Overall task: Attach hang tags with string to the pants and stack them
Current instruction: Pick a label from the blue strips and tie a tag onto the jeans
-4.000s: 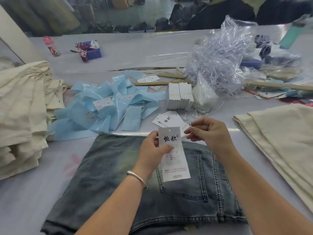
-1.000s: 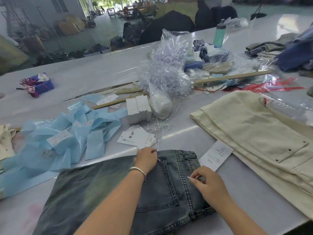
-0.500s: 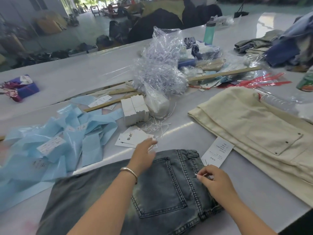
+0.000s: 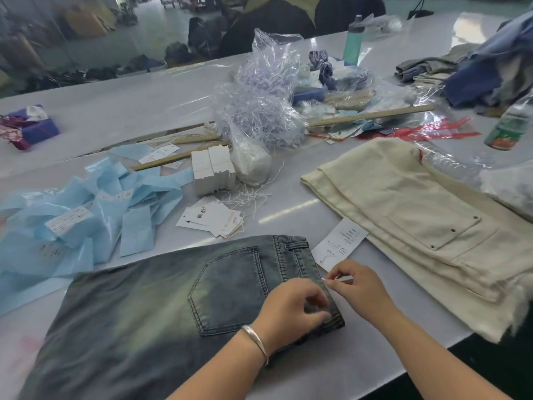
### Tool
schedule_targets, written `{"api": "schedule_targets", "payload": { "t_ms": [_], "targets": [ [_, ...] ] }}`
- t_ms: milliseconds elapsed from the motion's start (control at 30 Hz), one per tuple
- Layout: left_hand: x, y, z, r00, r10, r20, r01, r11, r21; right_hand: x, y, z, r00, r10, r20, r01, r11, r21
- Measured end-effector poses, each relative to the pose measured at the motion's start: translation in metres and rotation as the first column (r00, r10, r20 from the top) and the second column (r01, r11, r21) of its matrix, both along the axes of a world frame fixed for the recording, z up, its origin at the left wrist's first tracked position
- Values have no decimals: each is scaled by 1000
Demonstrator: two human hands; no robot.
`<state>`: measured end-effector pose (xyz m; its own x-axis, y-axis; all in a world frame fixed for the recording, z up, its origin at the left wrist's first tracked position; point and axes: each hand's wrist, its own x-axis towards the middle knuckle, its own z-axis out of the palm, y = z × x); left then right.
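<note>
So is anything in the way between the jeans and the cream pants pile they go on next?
Only the hang tag, lying on the table between the jeans and the cream pants. It hangs on string the right hand pinches, so it should travel along.

The left hand (image 4: 291, 310) is motion-blurred at its fingertips, hiding the jeans (image 4: 161, 298) waistband beneath; the hang tag (image 4: 340, 243) print is illegible.

Faded blue-green denim pants (image 4: 161, 298) lie flat, back pocket up; a white hang tag (image 4: 340, 243) lies at their two o'clock, touching the waistband.
</note>
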<state>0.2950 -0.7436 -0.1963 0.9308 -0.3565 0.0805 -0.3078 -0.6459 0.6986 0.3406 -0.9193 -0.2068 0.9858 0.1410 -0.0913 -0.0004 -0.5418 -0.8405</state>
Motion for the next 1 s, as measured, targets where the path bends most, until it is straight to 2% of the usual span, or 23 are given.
{"api": "schedule_targets", "payload": {
  "t_ms": [133,200,300,400,533,667,833,1000],
  "targets": [
    [-3,-18,-6,992,-98,76,65,931,358,-5,-15,-1,998,60,-3,-60,998,28],
    [-7,-26,-7,989,-91,120,32,906,422,-9,-21,-2,993,116,4,-116,992,41],
    [-10,-33,-8,991,-22,129,-37,898,438,-16,-26,-1,982,188,19,-189,980,60],
    [-10,-34,-4,984,180,-16,-163,924,345,-19,-31,-1,973,231,20,-232,969,82],
    [-3,-26,5,881,371,-293,-342,928,147,-25,-28,-6,924,362,119,-362,932,-24],
    [-2,-24,14,767,433,-473,-498,867,-14,-31,-18,-10,871,381,310,-344,924,-169],
    [-5,-19,11,629,457,-628,-653,750,-109,-37,2,-12,798,242,552,-150,967,-207],
    [-9,-19,7,547,384,-744,-723,664,-189,-36,12,-16,686,308,659,-140,945,-296]
  ]
}}
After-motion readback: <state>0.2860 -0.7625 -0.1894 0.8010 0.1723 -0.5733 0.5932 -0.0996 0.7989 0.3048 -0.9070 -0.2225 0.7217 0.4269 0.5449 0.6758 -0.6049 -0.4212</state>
